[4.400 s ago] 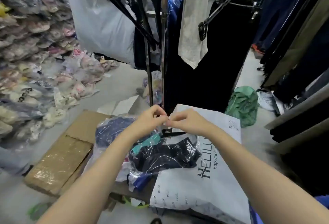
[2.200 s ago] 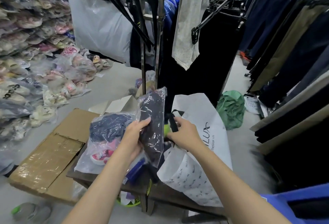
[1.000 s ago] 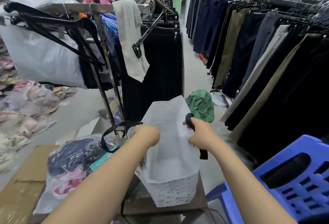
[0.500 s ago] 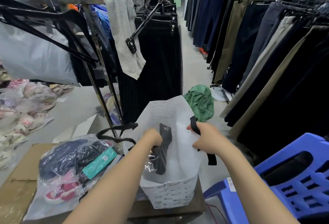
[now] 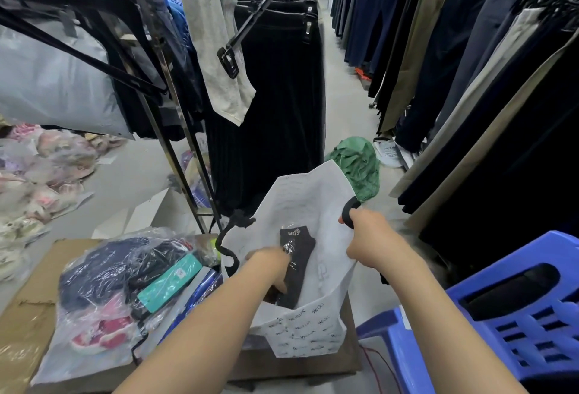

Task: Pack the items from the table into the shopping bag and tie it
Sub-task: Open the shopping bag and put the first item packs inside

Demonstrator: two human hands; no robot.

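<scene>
A white printed shopping bag (image 5: pixel 313 335) stands open on the small dark table (image 5: pixel 297 365). My right hand (image 5: pixel 368 241) grips its black handle and holds the right rim up. My left hand (image 5: pixel 275 268) is inside the bag's mouth, holding a dark sock pack (image 5: pixel 297 255) in clear wrap that stands upright in the bag. The bag's other black handle (image 5: pixel 232 237) hangs loose over the left rim. To the left, a heap of plastic-wrapped items (image 5: pixel 125 281) lies on the table, among them a teal box (image 5: pixel 170 281) and a pink piece.
A clothes rack (image 5: pixel 175 130) with black skirts stands just behind the table. Trousers hang along the right aisle. A blue plastic stool (image 5: pixel 507 315) is at the lower right, a cardboard box (image 5: pixel 25 315) at the lower left, and a green bag (image 5: pixel 357 168) on the floor.
The dark sock pack went from the table, lifted by my left hand, into the bag. My right hand has raised the bag upright by its handle. My view swung to the right.
</scene>
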